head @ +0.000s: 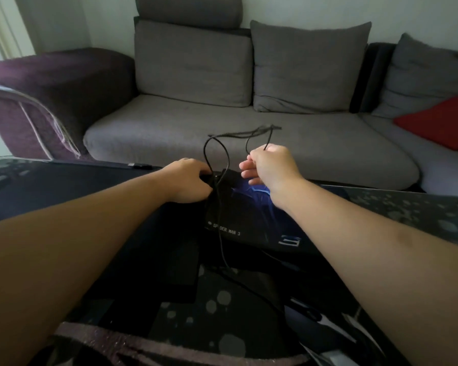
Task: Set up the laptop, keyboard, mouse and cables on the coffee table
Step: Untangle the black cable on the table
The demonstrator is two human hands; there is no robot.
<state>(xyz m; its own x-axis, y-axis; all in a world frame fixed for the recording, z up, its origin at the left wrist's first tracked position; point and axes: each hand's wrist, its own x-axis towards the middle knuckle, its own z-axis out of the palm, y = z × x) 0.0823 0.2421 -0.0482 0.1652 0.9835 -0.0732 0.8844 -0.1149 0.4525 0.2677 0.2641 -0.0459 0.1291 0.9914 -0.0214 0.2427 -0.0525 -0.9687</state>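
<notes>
We look down over two bare forearms reaching across a dark glass coffee table (407, 207) toward a grey sofa (222, 128). The left hand (188, 180) curls around something small and black at the far left corner of a mouse pad (249, 215); we cannot tell what that object is, since the fingers and the dim light hide it. The right hand (267, 165) is raised just above the pad, thumb and forefinger pinching a thin black cable (217, 149), the other fingers loosely spread below. The cable loops up between the two hands, its far bundle blurred against the sofa seat, and one strand runs down over the pad toward us, crossing the printed words "SPIDER MAN 3" and covering a letter. A flat dark slab (169, 273) lies on the table nearer us, too shadowed to identify. At the lower right, a dark object with a pale stripe (315, 315) is partly cut off by the right forearm. A red cushion (439, 122) sits on the sofa at right.
</notes>
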